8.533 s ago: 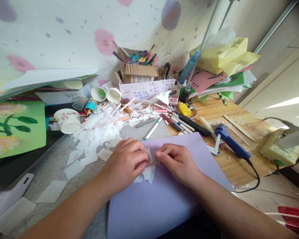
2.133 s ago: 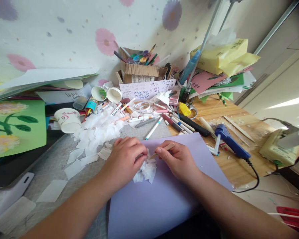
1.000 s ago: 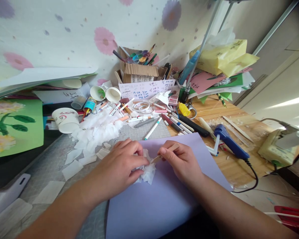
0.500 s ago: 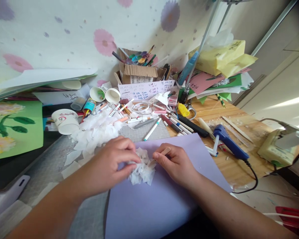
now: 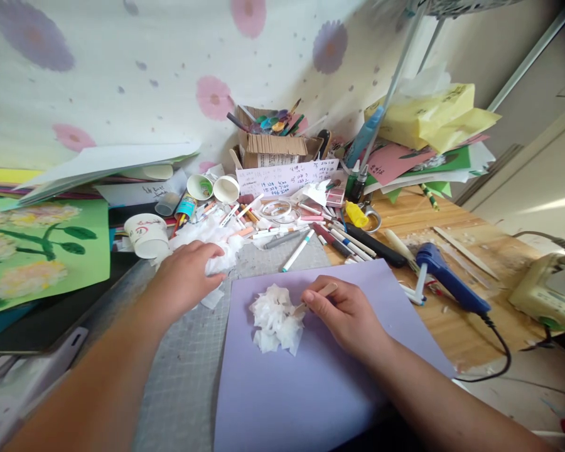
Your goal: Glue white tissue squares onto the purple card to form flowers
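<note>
White crumpled tissue-paper tuft (image 5: pixel 277 317) lay freed on the lilac paper sheet (image 5: pixel 320 376), pinned by the right hand's (image 5: pixel 346 311) thin wooden stick (image 5: pixel 316 296), since the left hand (image 5: pixel 186 276) had left it, fingers curling over loose white tissue scraps (image 5: pixel 216 242) on the desk.

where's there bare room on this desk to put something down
Bare patches: the near half of the purple sheet below the white paper cluster; the grey cutting mat between the left forearm and the sheet; some wood right of the blue glue gun. Crowded: the band of markers and paper cups behind the left hand.
</note>
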Tool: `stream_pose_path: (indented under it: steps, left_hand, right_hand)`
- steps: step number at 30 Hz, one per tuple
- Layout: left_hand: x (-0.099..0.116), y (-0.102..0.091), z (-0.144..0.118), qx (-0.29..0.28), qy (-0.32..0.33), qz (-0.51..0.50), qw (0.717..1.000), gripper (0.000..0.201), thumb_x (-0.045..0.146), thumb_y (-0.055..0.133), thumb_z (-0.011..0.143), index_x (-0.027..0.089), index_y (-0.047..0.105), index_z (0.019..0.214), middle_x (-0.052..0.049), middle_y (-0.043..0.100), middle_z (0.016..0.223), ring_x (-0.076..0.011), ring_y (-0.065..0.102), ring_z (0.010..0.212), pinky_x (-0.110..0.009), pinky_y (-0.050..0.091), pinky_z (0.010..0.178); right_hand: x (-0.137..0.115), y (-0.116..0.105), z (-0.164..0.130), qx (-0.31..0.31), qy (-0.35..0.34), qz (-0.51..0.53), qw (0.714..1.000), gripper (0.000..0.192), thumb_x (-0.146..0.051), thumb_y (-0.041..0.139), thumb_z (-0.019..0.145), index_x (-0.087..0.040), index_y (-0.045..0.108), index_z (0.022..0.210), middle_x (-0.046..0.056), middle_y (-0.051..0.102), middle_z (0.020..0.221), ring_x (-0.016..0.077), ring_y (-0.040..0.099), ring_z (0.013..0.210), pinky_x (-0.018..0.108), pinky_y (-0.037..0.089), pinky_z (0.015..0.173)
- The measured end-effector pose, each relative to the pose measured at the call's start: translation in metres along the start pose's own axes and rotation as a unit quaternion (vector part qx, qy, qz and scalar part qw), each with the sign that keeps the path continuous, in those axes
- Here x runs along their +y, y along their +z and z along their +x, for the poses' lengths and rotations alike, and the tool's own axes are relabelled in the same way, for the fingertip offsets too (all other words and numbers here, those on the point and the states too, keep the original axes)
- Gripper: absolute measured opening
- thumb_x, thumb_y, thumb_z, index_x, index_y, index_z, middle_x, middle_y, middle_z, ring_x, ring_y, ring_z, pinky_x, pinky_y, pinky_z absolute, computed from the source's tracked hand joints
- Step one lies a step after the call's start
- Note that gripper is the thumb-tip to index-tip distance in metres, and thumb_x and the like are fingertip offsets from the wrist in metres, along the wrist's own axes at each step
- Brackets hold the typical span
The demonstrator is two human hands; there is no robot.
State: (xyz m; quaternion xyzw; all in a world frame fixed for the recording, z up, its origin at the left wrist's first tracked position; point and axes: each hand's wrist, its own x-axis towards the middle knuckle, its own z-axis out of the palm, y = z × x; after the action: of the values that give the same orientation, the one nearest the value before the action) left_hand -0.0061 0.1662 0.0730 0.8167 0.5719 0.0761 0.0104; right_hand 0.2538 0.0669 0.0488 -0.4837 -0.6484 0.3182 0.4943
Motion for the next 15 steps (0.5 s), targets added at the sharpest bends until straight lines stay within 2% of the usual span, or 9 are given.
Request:
stream_pose_path:
  steps: [5, 8, 11, 15]
  left_hand:
    - [0.000, 0.002, 0.004, 0.011, -0.021, 0.027, 0.999, 0.019, 0.035, 0.051, 0.079, 0.022, 0.059, 0.090, -0.006, 0.065, 0.094, -0.0239, 0.060, 0.084, -0.031, 0.042, 0.065]
    - [-0.002, 0.001, 0.005, 0.013, -0.004, 0.037, 0.999, 0.016, 0.033, 0.048, 0.081, 0.024, 0.061, 0.079, -0.004, 0.065, 0.086, -0.0237, 0.059, 0.084, -0.032, 0.042, 0.068]
    - [-0.004, -0.002, 0.006, 0.039, 0.011, 0.031, 0.999, 0.018, 0.030, 0.048, 0.082, 0.024, 0.063, 0.075, -0.004, 0.065, 0.087, -0.0245, 0.057, 0.089, -0.035, 0.041, 0.077]
    - [0.000, -0.011, 0.004, 0.041, -0.037, -0.030, 0.998, 0.017, 0.031, 0.051, 0.080, 0.022, 0.064, 0.074, -0.004, 0.063, 0.088, -0.0240, 0.056, 0.088, -0.034, 0.040, 0.074]
  right_hand:
    - [0.000, 0.000, 0.001, -0.003, -0.004, 0.006, 1.000, 0.029, -0.029, 0.054, 0.085, -0.019, 0.054, 0.058, 0.002, 0.063, 0.063, 0.0122, 0.057, 0.058, 0.023, 0.044, 0.055]
    - [-0.001, 0.000, 0.001, -0.005, -0.005, 0.006, 1.000, 0.029, -0.028, 0.054, 0.085, -0.019, 0.054, 0.058, 0.001, 0.062, 0.063, 0.0122, 0.057, 0.058, 0.023, 0.044, 0.055]
    - [-0.001, -0.001, 0.001, -0.008, -0.002, 0.004, 1.000, 0.029, -0.028, 0.054, 0.085, -0.019, 0.053, 0.057, 0.002, 0.062, 0.063, 0.0125, 0.057, 0.058, 0.023, 0.044, 0.056]
    - [-0.001, 0.000, 0.000, -0.008, 0.007, 0.008, 1.000, 0.029, -0.029, 0.054, 0.084, -0.019, 0.053, 0.057, 0.002, 0.063, 0.064, 0.0131, 0.057, 0.059, 0.024, 0.045, 0.057]
